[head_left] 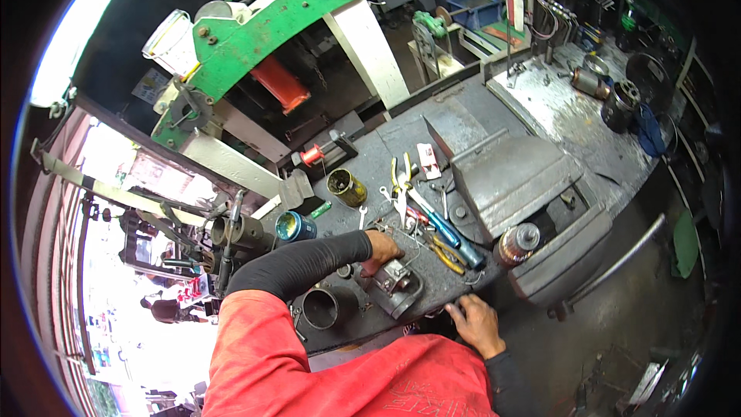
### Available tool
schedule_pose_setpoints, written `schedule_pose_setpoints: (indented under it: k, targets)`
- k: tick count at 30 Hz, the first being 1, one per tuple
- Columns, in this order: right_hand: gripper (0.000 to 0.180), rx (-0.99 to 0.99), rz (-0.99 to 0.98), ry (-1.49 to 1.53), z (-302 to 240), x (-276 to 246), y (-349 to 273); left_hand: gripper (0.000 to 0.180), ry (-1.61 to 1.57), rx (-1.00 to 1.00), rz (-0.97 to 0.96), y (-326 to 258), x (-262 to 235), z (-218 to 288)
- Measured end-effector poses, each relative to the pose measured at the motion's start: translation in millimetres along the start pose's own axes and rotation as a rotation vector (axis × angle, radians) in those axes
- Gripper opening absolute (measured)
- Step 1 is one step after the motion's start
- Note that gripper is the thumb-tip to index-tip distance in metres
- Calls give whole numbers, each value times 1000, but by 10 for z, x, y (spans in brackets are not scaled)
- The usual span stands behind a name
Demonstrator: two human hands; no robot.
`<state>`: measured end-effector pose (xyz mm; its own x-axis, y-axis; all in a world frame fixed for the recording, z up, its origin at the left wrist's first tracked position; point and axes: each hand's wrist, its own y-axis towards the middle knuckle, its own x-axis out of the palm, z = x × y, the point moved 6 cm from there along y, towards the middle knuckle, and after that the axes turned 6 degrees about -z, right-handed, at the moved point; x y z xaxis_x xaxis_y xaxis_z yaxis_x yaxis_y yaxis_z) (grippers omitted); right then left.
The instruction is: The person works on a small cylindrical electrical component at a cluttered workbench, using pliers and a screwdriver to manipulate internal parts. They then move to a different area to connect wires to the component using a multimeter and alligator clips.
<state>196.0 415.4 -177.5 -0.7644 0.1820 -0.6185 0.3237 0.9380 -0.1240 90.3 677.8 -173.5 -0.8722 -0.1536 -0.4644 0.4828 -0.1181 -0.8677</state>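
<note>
My left hand (pixel 384 249) reaches over the bench among small tools and thin wire, right beside a grey metal housing (pixel 396 287) with a curved side. Its fingers point down and are mostly hidden, so any grip is not visible. My right hand (pixel 477 324) is at the bench's front edge, holding nothing that I can see, its fingers apart and slightly bent. Beyond the housing lie yellow-handled pliers (pixel 448 255), a blue cylindrical tool (pixel 438 224) and another pair of yellow-handled pliers (pixel 400 174). A combination wrench (pixel 363 216) lies just past my left hand.
A large bench vise (pixel 513 177) stands on the right, with a spray can (pixel 519 243) by its jaw. Open cans, one yellow (pixel 346 187) and one blue (pixel 295 226), and a dark metal cylinder (pixel 320 309) stand leftward. A green press frame (pixel 266 23) rises behind.
</note>
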Motion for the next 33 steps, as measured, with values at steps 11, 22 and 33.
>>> schedule_pose_setpoints:
  k: [11, 22, 33]
  targets:
    - [28, 156, 7, 179, 1108, 190, -742, 71, 121, -81, 176, -775, 52, 625]
    - [40, 816, 515, 192, 1825, 1543, -3117, 55, 66, -22, 678, -2143, 701, 2008]
    - [30, 1068, 996, 1070, 1110, 3399, -5272, 59, -100, 201, -65, 131, 3196, 3160]
